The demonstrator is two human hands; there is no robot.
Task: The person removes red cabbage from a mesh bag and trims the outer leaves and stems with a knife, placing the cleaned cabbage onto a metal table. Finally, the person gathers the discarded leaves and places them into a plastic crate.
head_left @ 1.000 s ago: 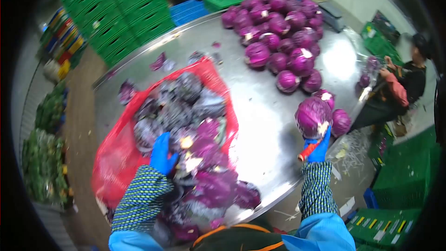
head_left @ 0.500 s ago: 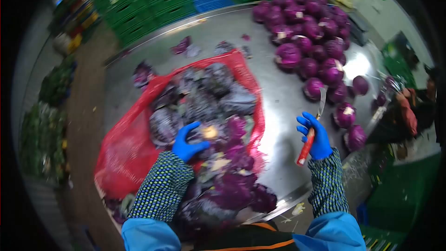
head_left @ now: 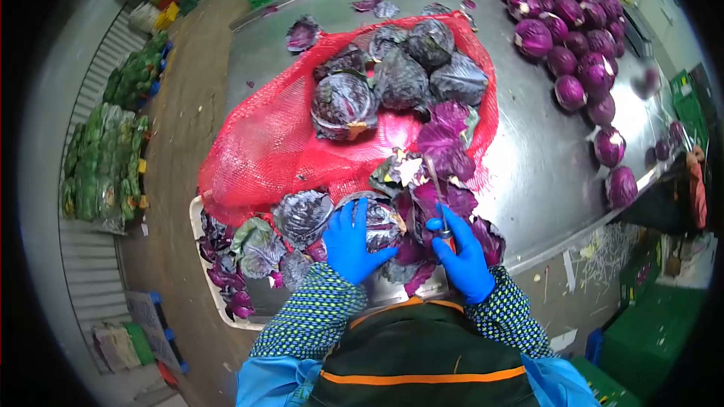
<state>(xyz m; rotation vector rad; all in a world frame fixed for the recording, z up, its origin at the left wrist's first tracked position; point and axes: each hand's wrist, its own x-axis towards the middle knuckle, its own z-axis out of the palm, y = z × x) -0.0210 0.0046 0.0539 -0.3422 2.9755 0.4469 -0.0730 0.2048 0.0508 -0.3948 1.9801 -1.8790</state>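
Our left hand lies spread on a cabbage; beside it, our right hand grips a knife.

The left hand and right hand wore smooth, bright blue gloves that fitted closely around each finger. Over both forearms came woven-looking oversleeves, densely flecked in dark and pale tones with a greenish tint. Above these showed plain, lighter blue sleeves, creased and slightly glossy. A very dark green apron covered the front, with curved orange edging and a straight orange band.
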